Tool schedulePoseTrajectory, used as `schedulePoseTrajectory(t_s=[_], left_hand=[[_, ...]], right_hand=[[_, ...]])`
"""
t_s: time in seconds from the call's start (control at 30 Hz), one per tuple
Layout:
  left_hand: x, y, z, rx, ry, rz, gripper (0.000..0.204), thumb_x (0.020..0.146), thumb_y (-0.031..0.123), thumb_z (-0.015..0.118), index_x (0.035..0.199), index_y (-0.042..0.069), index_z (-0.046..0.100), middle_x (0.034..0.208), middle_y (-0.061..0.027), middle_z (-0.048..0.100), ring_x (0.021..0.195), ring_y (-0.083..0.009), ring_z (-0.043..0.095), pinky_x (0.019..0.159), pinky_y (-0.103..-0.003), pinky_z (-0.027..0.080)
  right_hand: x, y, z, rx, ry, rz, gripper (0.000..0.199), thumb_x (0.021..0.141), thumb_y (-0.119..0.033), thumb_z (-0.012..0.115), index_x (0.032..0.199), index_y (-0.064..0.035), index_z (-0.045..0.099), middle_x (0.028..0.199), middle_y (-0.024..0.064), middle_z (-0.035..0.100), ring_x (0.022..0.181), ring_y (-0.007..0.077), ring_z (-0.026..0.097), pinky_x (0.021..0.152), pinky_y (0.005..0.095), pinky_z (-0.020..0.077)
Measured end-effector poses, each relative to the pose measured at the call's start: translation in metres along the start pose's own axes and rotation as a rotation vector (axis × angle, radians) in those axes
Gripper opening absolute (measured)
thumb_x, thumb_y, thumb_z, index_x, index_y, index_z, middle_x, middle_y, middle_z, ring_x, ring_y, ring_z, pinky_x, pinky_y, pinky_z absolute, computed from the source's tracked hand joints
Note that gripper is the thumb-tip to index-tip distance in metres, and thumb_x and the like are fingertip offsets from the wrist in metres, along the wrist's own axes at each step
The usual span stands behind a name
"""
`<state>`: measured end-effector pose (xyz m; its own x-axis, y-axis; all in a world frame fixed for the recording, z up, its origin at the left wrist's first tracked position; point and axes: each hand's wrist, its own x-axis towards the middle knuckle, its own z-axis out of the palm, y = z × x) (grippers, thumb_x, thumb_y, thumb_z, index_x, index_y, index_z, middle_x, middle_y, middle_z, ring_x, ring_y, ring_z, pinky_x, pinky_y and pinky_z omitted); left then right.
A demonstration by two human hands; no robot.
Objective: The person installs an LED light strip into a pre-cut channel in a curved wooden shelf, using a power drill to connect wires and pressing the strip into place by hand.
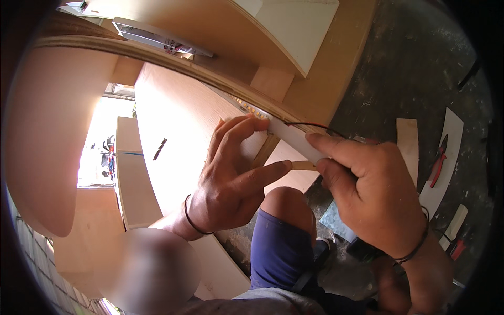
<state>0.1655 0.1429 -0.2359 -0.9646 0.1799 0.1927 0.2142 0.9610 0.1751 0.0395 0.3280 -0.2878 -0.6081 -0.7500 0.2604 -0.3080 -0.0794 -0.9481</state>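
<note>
With the right hand (375, 181) pinching the white strip (296, 140) and the left hand (226, 176) spread by its ten-o'clock end, best keep the wire (319, 125) toward two o'clock untrapped.

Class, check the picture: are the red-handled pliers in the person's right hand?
No, the right hand pinches a white strip, while the red-handled pliers lie apart on a white panel.

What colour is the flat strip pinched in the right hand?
The strip is white, seen best in the head view.
</note>
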Motion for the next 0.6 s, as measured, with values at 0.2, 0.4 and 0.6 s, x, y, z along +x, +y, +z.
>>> schedulePoseTrajectory(t_s=[0.2, 0.4, 0.6], left_hand=[[0.001, 0.001, -0.003, 0.003, -0.028, -0.007, 0.048, 0.062, -0.001, 0.064, 0.107, 0.016, 0.067, 0.127, -0.0263, 0.045, 0.117, -0.0464, 0.046, 0.098, -0.057, 0.037], [0.003, 0.004, -0.006, 0.021, -0.065, -0.026, 0.046, 0.063, 0.001, 0.065, 0.106, 0.016, 0.068, 0.128, -0.0263, 0.044, 0.118, -0.0464, 0.045, 0.099, -0.057, 0.035], [0.003, 0.004, -0.002, 0.01, -0.032, -0.023, 0.045, 0.061, -0.001, 0.065, 0.104, 0.015, 0.069, 0.13, -0.0269, 0.044, 0.119, -0.0462, 0.045, 0.099, -0.056, 0.035]], right_hand=[[0.006, -0.009, -0.008, -0.048, -0.076, 0.045, 0.024, 0.086, 0.001, 0.057, 0.108, 0.0053, 0.065, 0.081, 0.0237, 0.066, 0.071, 0.0331, 0.067, 0.065, 0.0341, 0.0501], [0.008, -0.015, -0.011, -0.083, -0.088, 0.067, 0.022, 0.085, -0.006, 0.059, 0.104, 0.0012, 0.067, 0.075, 0.0184, 0.067, 0.069, 0.0306, 0.066, 0.076, 0.036, 0.0454], [0.008, -0.016, -0.009, -0.135, -0.022, -0.01, 0.021, 0.083, -0.004, 0.059, 0.101, 0.001, 0.068, 0.072, 0.0175, 0.066, 0.064, 0.0309, 0.064, 0.069, 0.0377, 0.0467]])
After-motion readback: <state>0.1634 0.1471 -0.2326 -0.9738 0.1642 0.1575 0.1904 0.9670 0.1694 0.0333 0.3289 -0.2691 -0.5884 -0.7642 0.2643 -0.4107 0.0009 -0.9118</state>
